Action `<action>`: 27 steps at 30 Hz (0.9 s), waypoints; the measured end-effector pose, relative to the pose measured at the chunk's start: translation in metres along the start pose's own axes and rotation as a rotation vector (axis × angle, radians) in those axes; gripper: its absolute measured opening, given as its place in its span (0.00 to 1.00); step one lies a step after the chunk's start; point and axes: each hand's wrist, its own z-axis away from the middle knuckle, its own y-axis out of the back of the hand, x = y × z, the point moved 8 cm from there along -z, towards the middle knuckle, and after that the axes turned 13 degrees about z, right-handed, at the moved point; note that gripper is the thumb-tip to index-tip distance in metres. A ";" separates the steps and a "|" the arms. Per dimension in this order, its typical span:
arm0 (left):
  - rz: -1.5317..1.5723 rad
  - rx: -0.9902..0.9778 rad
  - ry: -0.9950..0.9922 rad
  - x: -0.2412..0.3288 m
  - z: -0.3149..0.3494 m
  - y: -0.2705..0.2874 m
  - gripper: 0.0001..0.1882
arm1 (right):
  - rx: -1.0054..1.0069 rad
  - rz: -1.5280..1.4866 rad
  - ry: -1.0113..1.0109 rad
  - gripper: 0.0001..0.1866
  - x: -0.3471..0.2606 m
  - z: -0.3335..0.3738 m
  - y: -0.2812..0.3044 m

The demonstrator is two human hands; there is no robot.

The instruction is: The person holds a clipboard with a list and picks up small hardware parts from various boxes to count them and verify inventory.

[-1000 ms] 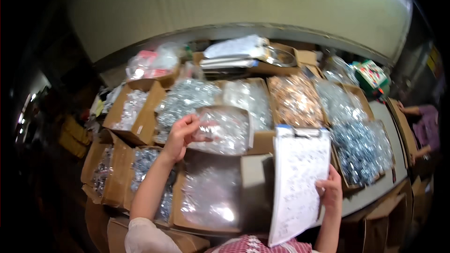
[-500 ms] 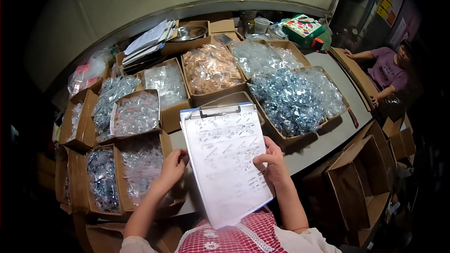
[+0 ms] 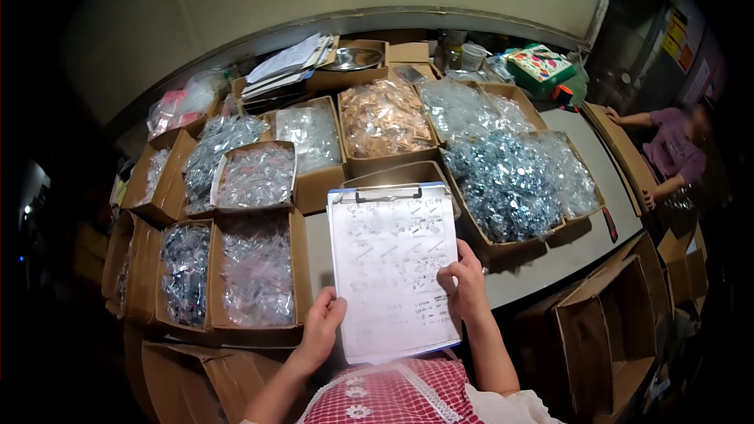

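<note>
A clipboard (image 3: 448, 194) with a blue edge carries white sheets (image 3: 393, 267) marked with small printed shapes and handwriting. It is tilted in front of my red checked apron, with its metal clip at the far end. My right hand (image 3: 469, 286) grips the right edge, thumb over the paper and the other fingers mostly hidden behind the board. At the lower left edge, my left hand (image 3: 320, 328) is closed, its curled fingers and thumb against the board. Part of that grip is hidden.
Open cartons of small bagged parts surround the board: bluish metallic ones (image 3: 510, 188), copper-coloured ones (image 3: 385, 118) and clear bags (image 3: 258, 275). A red-handled tool (image 3: 610, 224) lies on the table (image 3: 518, 275). At right, a person in purple (image 3: 677, 145) holds cardboard; empty cartons (image 3: 605, 330) stand below.
The view has shifted, so the boxes appear farther right. The clipboard sits straighter and nearer my body. My left hand has come down along its left edge; my right hand keeps its hold.
</note>
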 end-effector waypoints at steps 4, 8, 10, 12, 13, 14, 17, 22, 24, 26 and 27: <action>0.040 -0.015 0.020 0.004 0.015 -0.010 0.09 | -0.027 0.042 0.014 0.29 -0.012 0.005 -0.014; -0.003 0.044 0.014 -0.009 0.024 -0.001 0.12 | -0.039 0.097 0.029 0.29 -0.010 0.001 -0.014; -0.105 0.078 -0.030 -0.007 0.030 0.004 0.11 | -0.069 0.191 0.067 0.30 -0.001 -0.008 -0.009; -0.265 0.153 -0.101 -0.007 0.037 0.017 0.13 | -0.099 0.124 0.075 0.31 0.008 -0.015 -0.010; -0.268 0.152 -0.073 -0.005 0.039 0.021 0.13 | -0.111 0.126 0.069 0.31 0.012 -0.019 -0.009; -0.271 0.150 -0.045 -0.004 0.041 0.027 0.13 | -0.102 0.124 0.072 0.30 0.014 -0.022 -0.009; -0.173 0.174 -0.053 -0.015 0.048 0.061 0.15 | -0.118 0.119 0.019 0.29 0.015 -0.034 -0.013; -0.193 0.264 -0.070 -0.007 0.046 0.114 0.18 | 0.090 0.156 0.105 0.26 -0.018 -0.044 -0.004; -0.264 0.274 -0.041 -0.002 0.039 0.132 0.19 | 0.055 0.160 0.147 0.25 -0.025 -0.050 -0.004; -0.489 0.247 -0.123 0.030 0.028 0.146 0.19 | 0.033 0.182 0.192 0.24 -0.028 -0.052 -0.004; -0.596 0.257 -0.144 0.036 0.021 0.167 0.18 | 0.021 0.183 0.199 0.24 -0.026 -0.056 -0.002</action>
